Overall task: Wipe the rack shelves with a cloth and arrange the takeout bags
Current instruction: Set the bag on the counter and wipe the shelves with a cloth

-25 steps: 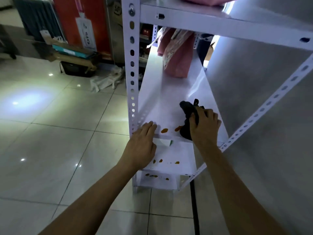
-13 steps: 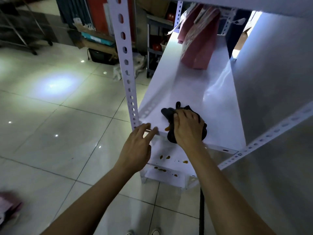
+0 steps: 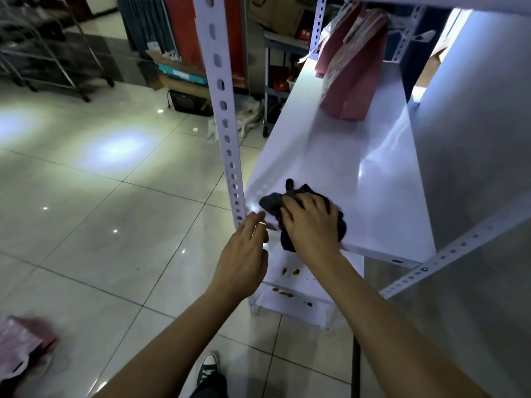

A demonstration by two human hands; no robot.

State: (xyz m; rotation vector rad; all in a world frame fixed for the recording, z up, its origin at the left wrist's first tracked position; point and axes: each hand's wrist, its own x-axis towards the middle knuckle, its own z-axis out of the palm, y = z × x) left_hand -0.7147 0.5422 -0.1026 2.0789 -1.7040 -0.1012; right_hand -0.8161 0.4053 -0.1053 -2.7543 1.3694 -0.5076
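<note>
A white shelf [image 3: 330, 156] carries a dark cloth [image 3: 273, 202] at its near edge and pink takeout bags [image 3: 349, 81] upright at its far end; the lower shelf [image 3: 330, 271] bears brown stains [image 3: 290, 272].

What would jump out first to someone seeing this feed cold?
The right hand pressing a dark cloth onto the near left corner of the white shelf, with the left hand at the shelf's front edge beside the rack post. Next, brown stains on the lower shelves, and a pink takeout bag standing at the shelf's far end.
</note>
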